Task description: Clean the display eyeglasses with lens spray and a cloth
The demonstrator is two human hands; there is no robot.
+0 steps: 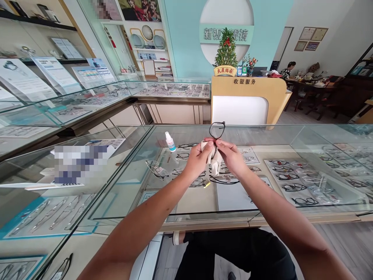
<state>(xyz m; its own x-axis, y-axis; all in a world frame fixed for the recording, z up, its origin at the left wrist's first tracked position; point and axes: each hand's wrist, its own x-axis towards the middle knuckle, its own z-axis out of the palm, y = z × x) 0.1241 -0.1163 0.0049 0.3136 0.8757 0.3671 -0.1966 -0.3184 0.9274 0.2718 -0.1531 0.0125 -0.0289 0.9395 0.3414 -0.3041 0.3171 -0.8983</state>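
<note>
Fingers of the left hand [199, 156] and the right hand [232, 155] are drawn close together, each set narrowed to a pinch with hardly any gap, the two thumbs almost meeting. Between them is a pair of black-rimmed glasses [217, 130], raised above the glass-topped desk [190, 133]. One lens stands clear just beyond the fingertips, on the side away from the person; the other end is hidden by fingers and by a pale cloth [216, 165]. From what shows, the long axis of the glasses runs away from the body, tilted up a little, rather than across from hand to hand. Neither hand is clearly nearer: the left seems to grip mainly the bunched cloth, while the right thumb presses by the middle of the frame. How far the cloth wraps the hidden lens cannot be told. Its loose end hangs below the thumbs, towards the person.

On the desk, beyond the left hand and to its left, a small white bottle [170, 142] stands upright, apart from the fingers. Below the hands lie more spectacles [223, 180], not touched by the fingers as far as can be seen.
</note>
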